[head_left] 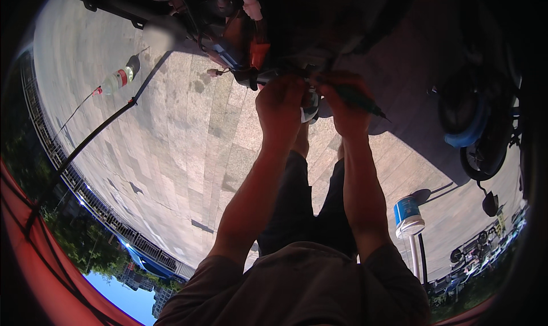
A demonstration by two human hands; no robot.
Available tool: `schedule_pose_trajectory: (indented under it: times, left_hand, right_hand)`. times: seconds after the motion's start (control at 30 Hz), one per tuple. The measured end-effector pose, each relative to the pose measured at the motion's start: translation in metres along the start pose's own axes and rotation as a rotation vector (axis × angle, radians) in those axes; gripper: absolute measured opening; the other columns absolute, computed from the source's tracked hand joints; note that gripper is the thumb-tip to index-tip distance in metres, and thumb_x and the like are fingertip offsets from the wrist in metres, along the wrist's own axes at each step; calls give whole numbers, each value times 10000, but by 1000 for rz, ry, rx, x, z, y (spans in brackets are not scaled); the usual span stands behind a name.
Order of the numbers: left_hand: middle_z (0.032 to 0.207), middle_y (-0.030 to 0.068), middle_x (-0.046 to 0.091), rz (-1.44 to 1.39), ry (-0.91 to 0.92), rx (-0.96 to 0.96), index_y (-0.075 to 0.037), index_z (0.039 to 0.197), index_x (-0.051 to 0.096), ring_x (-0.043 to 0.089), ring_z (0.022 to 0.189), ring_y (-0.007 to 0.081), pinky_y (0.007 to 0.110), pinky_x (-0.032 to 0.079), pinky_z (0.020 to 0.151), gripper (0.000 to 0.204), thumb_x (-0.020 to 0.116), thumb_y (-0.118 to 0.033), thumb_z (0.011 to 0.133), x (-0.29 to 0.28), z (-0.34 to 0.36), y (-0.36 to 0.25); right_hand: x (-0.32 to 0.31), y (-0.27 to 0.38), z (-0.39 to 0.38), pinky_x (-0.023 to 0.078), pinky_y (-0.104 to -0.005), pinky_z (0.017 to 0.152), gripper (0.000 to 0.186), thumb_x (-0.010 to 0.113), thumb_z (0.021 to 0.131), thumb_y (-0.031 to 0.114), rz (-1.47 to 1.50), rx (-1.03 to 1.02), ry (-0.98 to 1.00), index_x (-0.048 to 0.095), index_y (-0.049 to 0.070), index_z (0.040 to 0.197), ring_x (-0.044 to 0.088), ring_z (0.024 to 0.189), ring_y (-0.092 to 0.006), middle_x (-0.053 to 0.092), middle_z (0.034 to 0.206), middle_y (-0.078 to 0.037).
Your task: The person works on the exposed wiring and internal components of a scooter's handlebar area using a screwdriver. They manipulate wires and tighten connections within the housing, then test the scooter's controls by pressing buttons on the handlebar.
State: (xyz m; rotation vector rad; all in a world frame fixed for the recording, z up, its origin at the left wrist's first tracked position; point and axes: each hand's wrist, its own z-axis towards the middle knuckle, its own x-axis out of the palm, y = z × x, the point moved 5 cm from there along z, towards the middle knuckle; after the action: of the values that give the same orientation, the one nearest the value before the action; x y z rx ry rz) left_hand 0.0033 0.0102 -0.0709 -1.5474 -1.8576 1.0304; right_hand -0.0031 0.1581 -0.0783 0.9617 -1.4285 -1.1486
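My left hand (279, 103) is raised to the dark underside of a machine (297, 35), its fingers curled at a small dark fitting whose details I cannot make out. Just right of it, my right hand (347, 112) grips a green-handled tool (357, 97) with a thin tip toward the lower right. Between my hands is a silvery, shiny part (310, 112), partly hidden. Wires, a pale connector (251, 6) and an orange part (258, 55) hang above my hands.
A clear plastic bottle (117, 81) lies on the paving (171, 143) at the left, near a dark pole. A railing (68, 172) and trees stand beyond. At the right are a dark scooter-like vehicle (479, 143), a blue-and-white bucket (408, 214) and parked vehicles farther off.
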Motion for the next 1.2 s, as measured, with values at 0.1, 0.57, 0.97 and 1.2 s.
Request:
schedule_pose_trajectory:
  times: [0.1, 0.57, 0.97, 1.2]
  left_hand:
    - [794, 70, 662, 258, -136, 309, -1, 997, 611, 644, 693, 167, 255, 514, 639, 147, 600, -71, 868, 1, -9, -16]
    - [752, 101, 671, 778, 198, 786, -88, 966, 669, 661, 601, 234, 289, 513, 518, 175, 629, -98, 796, 9, 11, -60]
    - [669, 91, 660, 563, 97, 733, -63, 910, 669, 661, 575, 167, 248, 495, 510, 148, 625, -65, 769, 9, 13, -56]
    - [657, 96, 654, 646, 142, 649, -62, 911, 664, 664, 587, 166, 249, 496, 520, 128, 639, -76, 786, 9, 12, -57]
  right_hand:
    - [0, -5, -3, 544, -258, 713, 201, 653, 781, -70, 35, 64, -19, 590, -17, 965, 673, 819, -160, 689, 918, -118]
    - [-5, -18, 10, 564, -273, 685, 172, 641, 796, -67, 299, 199, -17, 574, -24, 948, 669, 773, -169, 675, 863, -144]
    - [-7, -31, 8, 542, -283, 718, 185, 662, 782, -53, 306, 153, -6, 567, -16, 936, 651, 794, -163, 667, 889, -137]
    - [-10, -39, 3, 535, -286, 736, 194, 656, 769, -67, 304, 38, 44, 564, -20, 933, 647, 837, -167, 667, 905, -139]
